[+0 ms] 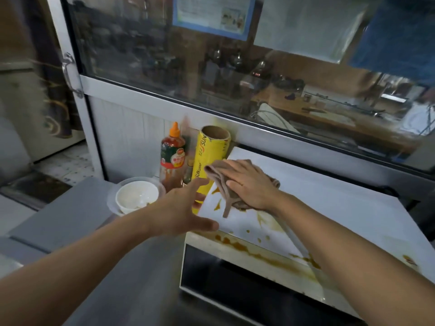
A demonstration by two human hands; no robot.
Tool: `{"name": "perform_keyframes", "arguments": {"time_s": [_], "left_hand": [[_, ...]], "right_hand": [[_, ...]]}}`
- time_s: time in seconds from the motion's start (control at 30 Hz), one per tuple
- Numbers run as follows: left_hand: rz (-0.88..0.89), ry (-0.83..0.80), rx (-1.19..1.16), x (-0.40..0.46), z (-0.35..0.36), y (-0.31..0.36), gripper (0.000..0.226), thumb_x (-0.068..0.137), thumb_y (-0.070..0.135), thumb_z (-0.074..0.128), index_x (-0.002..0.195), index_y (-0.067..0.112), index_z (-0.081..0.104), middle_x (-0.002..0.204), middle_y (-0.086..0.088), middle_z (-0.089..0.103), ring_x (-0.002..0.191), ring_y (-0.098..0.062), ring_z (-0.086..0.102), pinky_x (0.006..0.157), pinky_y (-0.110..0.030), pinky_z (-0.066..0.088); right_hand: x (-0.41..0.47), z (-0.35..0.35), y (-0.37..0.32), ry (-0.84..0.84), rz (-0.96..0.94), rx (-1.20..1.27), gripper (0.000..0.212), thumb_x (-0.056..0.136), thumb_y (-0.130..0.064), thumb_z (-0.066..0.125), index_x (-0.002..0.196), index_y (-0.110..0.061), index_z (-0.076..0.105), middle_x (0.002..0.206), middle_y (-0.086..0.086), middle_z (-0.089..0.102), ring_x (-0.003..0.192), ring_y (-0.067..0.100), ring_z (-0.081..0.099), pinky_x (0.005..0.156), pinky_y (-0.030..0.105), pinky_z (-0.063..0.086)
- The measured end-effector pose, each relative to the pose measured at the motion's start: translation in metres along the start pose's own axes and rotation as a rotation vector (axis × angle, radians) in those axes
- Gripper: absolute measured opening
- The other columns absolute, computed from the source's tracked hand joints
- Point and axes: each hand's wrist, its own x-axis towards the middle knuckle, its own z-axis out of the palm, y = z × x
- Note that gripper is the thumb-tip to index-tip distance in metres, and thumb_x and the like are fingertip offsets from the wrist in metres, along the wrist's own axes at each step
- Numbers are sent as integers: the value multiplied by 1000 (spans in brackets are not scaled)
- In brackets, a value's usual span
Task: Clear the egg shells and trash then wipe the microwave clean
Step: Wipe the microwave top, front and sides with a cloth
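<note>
**On top of the microwave: wiping the sauce off**

On the white top of the microwave [329, 203], pressing a brown cloth [226, 184] flat under the right hand [249, 184], fingers straight and laid together over the fabric, palm down, nothing pinched. Reaching across with the left hand [181, 208], fingers spread and relaxed, holding nothing, thumb at the left edge of the top, fingertips just before the yellow wrap roll [209, 161].

Orange-brown sauce smears [237, 245] lying just beside the cloth at the left edge, in drips toward the front, and in a long streak along the front lip above the dark door. No egg shells visible on the top, so probably past the clearing and into the wiping.

To do it well: keeping the palm flat and the weight even, so the whole fold of cloth bears on the surface rather than one corner. Drawing the strokes from the back toward the front lip, overlapping each pass, not scrubbing in circles that spread the stain. Refolding to a clean face once the fabric loads up. Steadying the oven's edge with the free hand, or shifting the roll and the sauce bottle [171, 158] aside first, both standing close against the left side and easy to knock. Minding also the white bowl [136, 196] near the bottle. Finishing along the front lip, likely the stickiest stretch, before any run onto the door.
</note>
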Motion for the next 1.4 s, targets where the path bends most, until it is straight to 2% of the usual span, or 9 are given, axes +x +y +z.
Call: {"name": "perform_keyframes", "arguments": {"time_s": [0.27,0.47,0.63,0.73,0.87,1.03,1.17,1.3,1.4], "left_hand": [[8,-60,-27,-43,-11,1,95,67,29,82,141,30,22,132,4,54,118,-14,52,98,-29,45],[18,-76,-18,-59,-1,-6,102,67,26,84,144,31,17,143,3,44,125,-13,47,99,-27,42],[36,-86,-31,-66,4,-8,105,70,19,81,147,29,10,148,0,38,132,-17,41,99,-27,39],[-1,-86,-151,-68,3,-11,108,71,10,79,147,29,6,146,-3,41,131,-19,43,100,-30,43],[-24,-75,-256,-71,-1,-14,110,70,-2,76,148,25,3,133,-5,55,120,-16,53,97,-39,49],[-6,-40,-98,-69,3,-3,100,73,16,78,147,26,12,141,-4,43,125,-19,46,92,-26,40],[98,34,111,-60,16,18,84,76,30,76,144,23,28,146,4,38,130,-16,39,103,-26,33],[124,60,315,-43,35,37,79,78,49,68,143,23,31,147,3,38,134,-19,36,112,-40,28],[90,101,351,-34,38,40,85,74,56,68,142,23,31,144,4,43,130,-21,41,107,-37,32]], "right_hand": [[-91,-8,-74,-23,-56,36,52,96,-43,21,147,-43,7,155,-20,5,141,7,1,114,33,2],[-164,-7,-66,-34,112,-69,59,90,-57,12,146,-44,2,154,-24,-9,144,7,0,117,38,12],[-161,-5,-97,33,287,-241,58,89,-52,22,143,-32,30,151,-2,29,132,28,35,103,49,35],[-129,8,-129,81,307,-303,56,86,-50,26,140,-33,31,144,3,35,126,32,36,99,51,34],[-105,20,-155,156,301,-376,57,85,-44,51,138,-35,32,136,4,41,122,32,39,99,50,34],[-137,12,-126,169,253,-366,55,84,-38,59,136,-28,43,137,0,49,122,26,48,94,44,43],[-196,4,-88,93,411,-356,54,89,-44,36,138,-24,42,143,-3,44,127,22,46,103,40,37],[-255,-6,-45,42,605,-222,80,83,-66,-9,149,-29,18,157,-8,16,143,19,19,116,42,17],[-250,-14,-15,31,739,-60,68,87,-64,1,149,-36,8,157,-12,9,143,19,12,116,43,14]]}}
